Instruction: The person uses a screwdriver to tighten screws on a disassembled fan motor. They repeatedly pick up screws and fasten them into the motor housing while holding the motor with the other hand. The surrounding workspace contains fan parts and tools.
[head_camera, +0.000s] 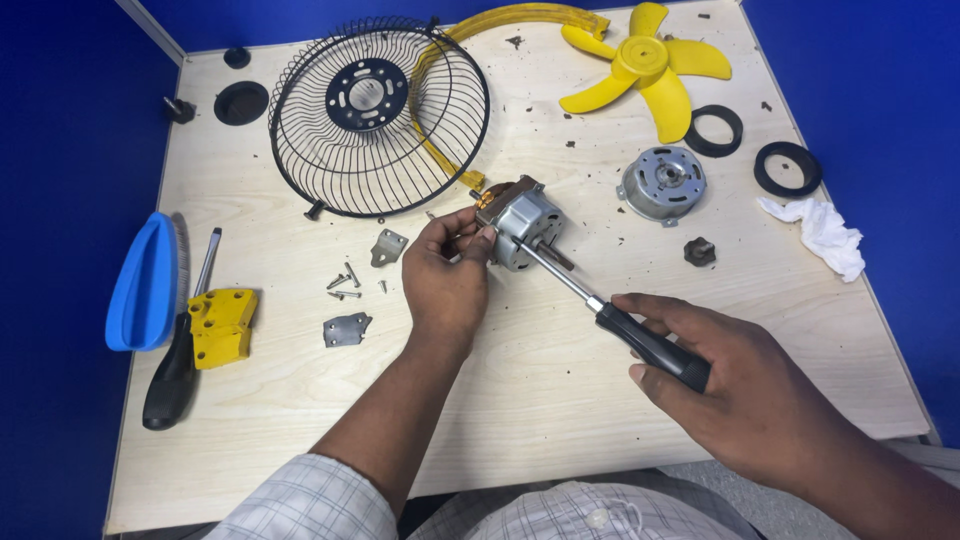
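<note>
Fan taken apart on the desk (560, 400). Our left hand (445, 280) is closed around a small grey motor (520, 225), holding it just above the desk surface with the fingers wrapped round its near side. Our right hand (745, 395) is closed on the black handle of a screwdriver (610, 320), whose metal shaft runs up and away from that hand to meet the motor housing; the tip itself is hidden against the metal, so we cannot tell which screw it sits in.

We judge the stripping-down to be well advanced. Beyond the left hand lies the black wire guard (380, 115), already off, with a curved yellow bracket (520, 20) behind it. Beyond the right hand lie the yellow blade (645, 70), a separate grey motor cover (662, 182) and two black rings (750, 150), all apart from one another. A black knob (699, 250) and a crumpled white cloth (825, 232) lie farther right. Just left of the left hand we see loose screws (345, 282) and two small metal plates (365, 290), which suggests several fastenings are already out. Far to the left rest a blue brush (145, 285), a yellow block (222, 325) and a second screwdriver (180, 350).

What remains, as far as we can judge, is the motor in hand, which looks only partly opened.
</note>
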